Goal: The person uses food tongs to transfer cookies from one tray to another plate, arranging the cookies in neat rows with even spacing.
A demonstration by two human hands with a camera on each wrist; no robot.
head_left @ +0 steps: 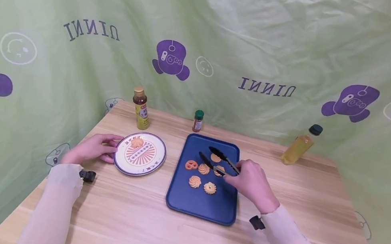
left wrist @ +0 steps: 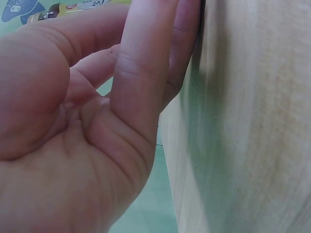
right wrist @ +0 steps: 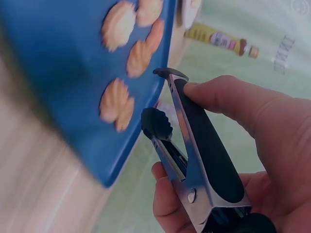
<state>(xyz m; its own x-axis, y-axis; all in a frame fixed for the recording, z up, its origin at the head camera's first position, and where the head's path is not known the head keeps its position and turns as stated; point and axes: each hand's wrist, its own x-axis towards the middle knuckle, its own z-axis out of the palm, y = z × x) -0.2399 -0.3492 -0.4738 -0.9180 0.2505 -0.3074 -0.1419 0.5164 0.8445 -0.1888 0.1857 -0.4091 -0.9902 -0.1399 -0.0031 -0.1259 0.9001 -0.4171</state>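
Note:
My left hand [head_left: 100,147] touches the left rim of a round white plate [head_left: 154,161] with a blue edge, its fingers spread along that rim. One piped cookie [head_left: 137,142] sits on the plate's upper left part. In my right hand [head_left: 251,182] I hold a pair of black-and-silver tongs [right wrist: 206,145], thumb on one black grip. The tongs' arms stand apart over a blue tray [head_left: 200,207], with nothing pinched between their tips. A pretzel-shaped cookie [head_left: 191,165], a swirl cookie [head_left: 194,182], a scalloped cookie [head_left: 210,188] and others lie on the tray.
Behind the plate stands a sauce bottle [head_left: 142,112] with a gold cap. A small green-capped jar [head_left: 198,121] is at the tray's far edge. A bottle of yellow liquid [head_left: 297,149] stands at the back right. A green printed curtain [head_left: 220,28] hangs behind the wooden table [head_left: 126,219].

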